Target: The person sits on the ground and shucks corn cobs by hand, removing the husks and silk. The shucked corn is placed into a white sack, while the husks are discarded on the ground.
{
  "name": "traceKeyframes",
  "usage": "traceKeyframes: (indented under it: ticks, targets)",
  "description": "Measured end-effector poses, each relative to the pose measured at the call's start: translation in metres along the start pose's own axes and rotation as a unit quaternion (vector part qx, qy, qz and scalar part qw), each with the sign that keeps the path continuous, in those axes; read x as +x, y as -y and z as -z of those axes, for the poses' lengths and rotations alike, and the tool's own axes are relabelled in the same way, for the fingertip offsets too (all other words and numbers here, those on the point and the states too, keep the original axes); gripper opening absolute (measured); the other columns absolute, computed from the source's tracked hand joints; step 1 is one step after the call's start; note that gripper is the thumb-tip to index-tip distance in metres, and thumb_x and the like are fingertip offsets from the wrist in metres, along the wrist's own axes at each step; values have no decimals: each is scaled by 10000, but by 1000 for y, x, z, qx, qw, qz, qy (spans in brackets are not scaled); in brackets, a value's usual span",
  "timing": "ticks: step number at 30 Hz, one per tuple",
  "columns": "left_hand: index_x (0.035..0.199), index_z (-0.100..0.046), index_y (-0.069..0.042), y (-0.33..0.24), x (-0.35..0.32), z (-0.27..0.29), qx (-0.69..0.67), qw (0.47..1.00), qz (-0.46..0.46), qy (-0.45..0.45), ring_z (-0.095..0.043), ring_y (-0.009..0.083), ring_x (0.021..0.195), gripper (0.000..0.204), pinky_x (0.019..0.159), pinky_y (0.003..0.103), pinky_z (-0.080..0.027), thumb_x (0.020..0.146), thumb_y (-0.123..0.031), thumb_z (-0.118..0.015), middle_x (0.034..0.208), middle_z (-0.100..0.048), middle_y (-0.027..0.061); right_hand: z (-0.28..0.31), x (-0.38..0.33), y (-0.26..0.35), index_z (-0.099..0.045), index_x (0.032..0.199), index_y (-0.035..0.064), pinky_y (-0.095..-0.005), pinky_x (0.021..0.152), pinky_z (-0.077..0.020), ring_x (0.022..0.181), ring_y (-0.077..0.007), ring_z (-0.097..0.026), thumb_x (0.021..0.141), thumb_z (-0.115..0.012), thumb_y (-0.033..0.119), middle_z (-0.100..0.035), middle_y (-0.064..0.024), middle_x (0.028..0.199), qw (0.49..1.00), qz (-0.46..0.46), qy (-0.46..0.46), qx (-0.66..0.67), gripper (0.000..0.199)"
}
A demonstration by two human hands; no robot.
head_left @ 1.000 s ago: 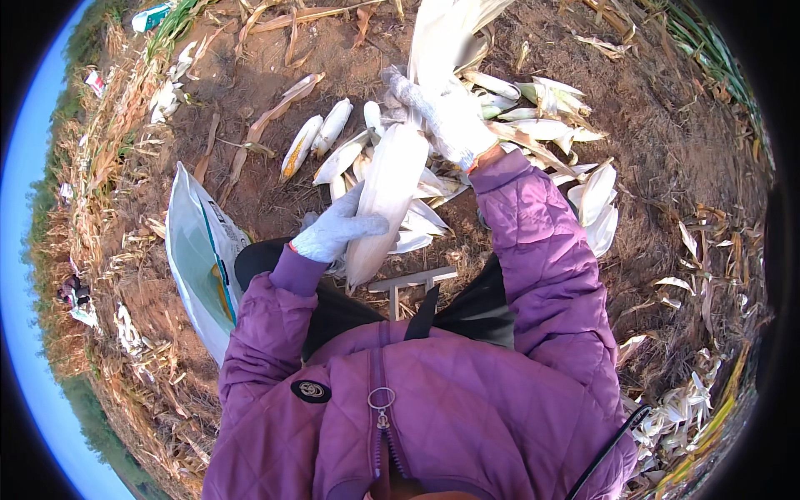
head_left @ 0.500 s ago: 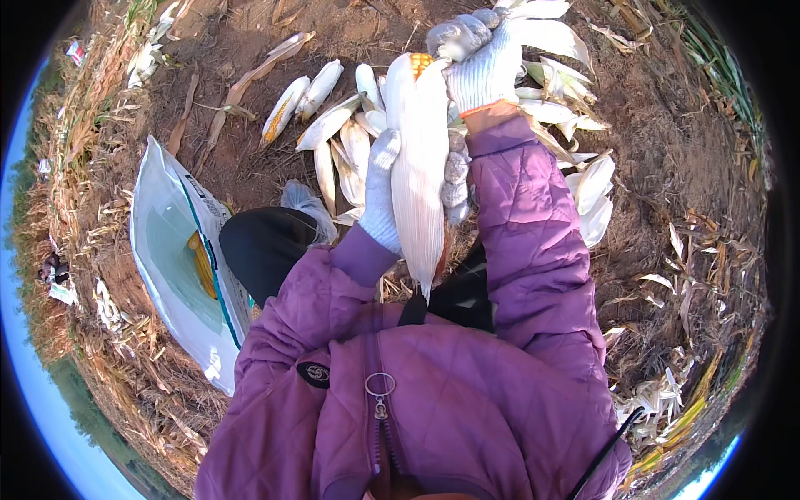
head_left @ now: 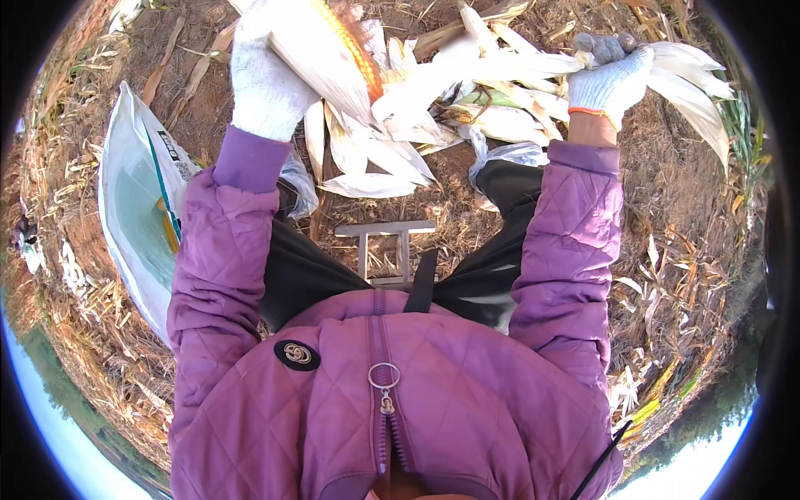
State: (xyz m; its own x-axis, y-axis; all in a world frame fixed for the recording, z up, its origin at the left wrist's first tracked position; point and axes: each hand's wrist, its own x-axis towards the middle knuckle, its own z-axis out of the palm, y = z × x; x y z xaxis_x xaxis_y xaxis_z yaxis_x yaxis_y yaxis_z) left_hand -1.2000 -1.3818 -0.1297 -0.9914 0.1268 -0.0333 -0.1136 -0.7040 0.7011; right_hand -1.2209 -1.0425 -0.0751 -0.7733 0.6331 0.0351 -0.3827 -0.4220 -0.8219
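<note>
My left hand (head_left: 271, 87), in a white knitted glove, is closed around an ear of corn (head_left: 360, 55) at the upper left of centre. One side of the ear shows bare orange-yellow kernels; pale husk still wraps the side toward my hand. Off to the right, my gloved right hand (head_left: 611, 79) grips several pale corn husk leaves (head_left: 692, 87). Some stick out to its right, and a long strip stretches left toward the ear. Whether that strip is still joined to the ear I cannot tell.
More ears in their husks (head_left: 379, 158) lie heaped on the dirt between the hands. A white sack (head_left: 125, 242) with yellow corn inside stands open by my left knee. A small wooden frame (head_left: 385, 227) sits between my legs. Dry husks and stalks litter the ground around.
My hands have moved apart, the left to the upper left with the ear, the right farther right with husk leaves. Many more kernels are bare now.
</note>
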Motion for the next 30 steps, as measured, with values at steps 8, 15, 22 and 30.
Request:
traceKeyframes:
  ticks: [8,15,22,30]
  targets:
    - [1242,-488,-98,-49,5,48,9,993,-90,-69,-575,337,979,593,849,480,-495,827,-520,-533,1100,-568,138,29,-19,-54,-561,888,1,-324,571,-508,482,-156,-489,851,-610,334,-514,-62,607,900,-86,73,-420,339]
    - [1248,-485,-80,-39,4,2,-72,989,-9,-127,-559,311,1014,522,887,451,-473,862,-421,-570,1131,-559,132,43,-162,-112,-523,1277,67,-412,901,-467,1040,-371,-601,732,-633,622,-616,-206,1143,160,-171,766,-599,785]
    - [1262,-510,-56,-7,7,2,-102,995,9,-12,-568,238,1094,471,962,393,-457,857,-280,-596,1196,-587,105,-29,-120,-63,-518,1265,-12,-350,935,-457,1140,-267,-561,903,-579,361,-575,-203,1229,725,-147,495,-456,524]
    - [1244,-509,-57,23,11,-16,-91,995,48,-5,-594,218,1024,456,932,380,-473,877,-313,-597,1144,-597,90,-46,-137,-68,-385,1354,-36,-340,986,-422,1148,-228,-535,833,-695,314,-537,-161,1266,760,-213,499,-359,701]
